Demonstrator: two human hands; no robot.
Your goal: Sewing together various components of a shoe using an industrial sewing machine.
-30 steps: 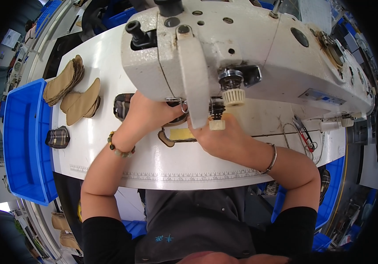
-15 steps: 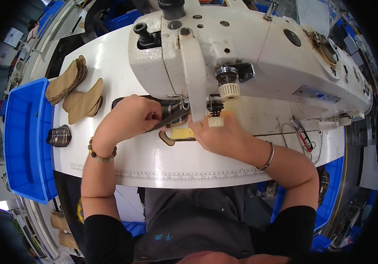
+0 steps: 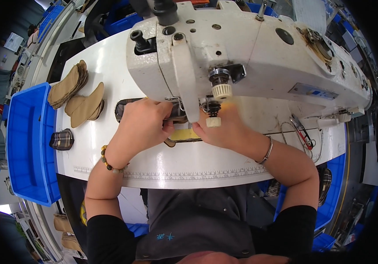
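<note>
Under the head of the white sewing machine (image 3: 250, 53), my left hand (image 3: 142, 125) curls closed on a dark plaid fabric piece (image 3: 123, 108). My right hand (image 3: 222, 130) is bent beside the needle area, right of the plaid piece, partly behind the white lever and tension knobs; what its fingertips hold is hidden. Below the needle area lie a yellow strip (image 3: 182, 135) and a small brown piece (image 3: 169, 143), partly covered. The presser foot cannot be made out behind the lever and my fingers.
Tan insole-shaped pieces (image 3: 83, 108) lie stacked at the left of the white table (image 3: 153, 174), above a folded plaid piece (image 3: 61, 139). A blue bin (image 3: 30, 185) stands left. Red-handled snips (image 3: 305, 138) and loose thread lie at right. Another blue bin (image 3: 327, 207) sits below at right.
My left hand has shifted over the plaid piece, drawing back a little and then moving rightward toward the needle area. My right hand stays beside it. The view has shifted slightly.
</note>
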